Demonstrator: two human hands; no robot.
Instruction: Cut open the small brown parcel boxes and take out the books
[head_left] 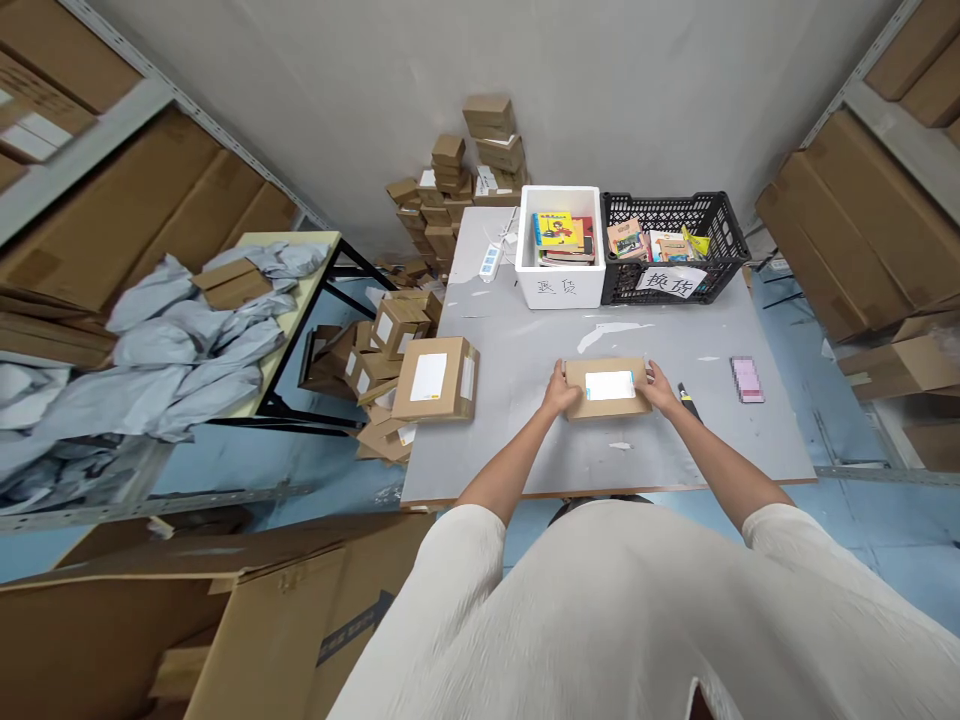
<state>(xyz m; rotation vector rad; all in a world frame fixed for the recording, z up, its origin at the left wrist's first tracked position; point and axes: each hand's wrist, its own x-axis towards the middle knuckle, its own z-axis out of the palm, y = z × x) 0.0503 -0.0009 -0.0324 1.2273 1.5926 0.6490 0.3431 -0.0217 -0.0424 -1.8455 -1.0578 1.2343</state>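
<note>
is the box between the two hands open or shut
Shut, it seems: the cardboard box shows a flat top with a white label, and no flap stands up.

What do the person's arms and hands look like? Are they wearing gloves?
No gloves! The left hand and right hand are bare, and so are the forearms. The loose, short sleeves are plain white.

1. We see a gray table [517, 430].
2. At its back stand a white bin [534, 287] and a black crate [619, 287]. A power strip [490, 262] lies left of them.
3. A big box [452, 392] sits at our left.
4. A cutter [689, 402] and a phone [747, 380] lie right.
5. We cannot tell if the small box [609, 408] touches it.
</note>
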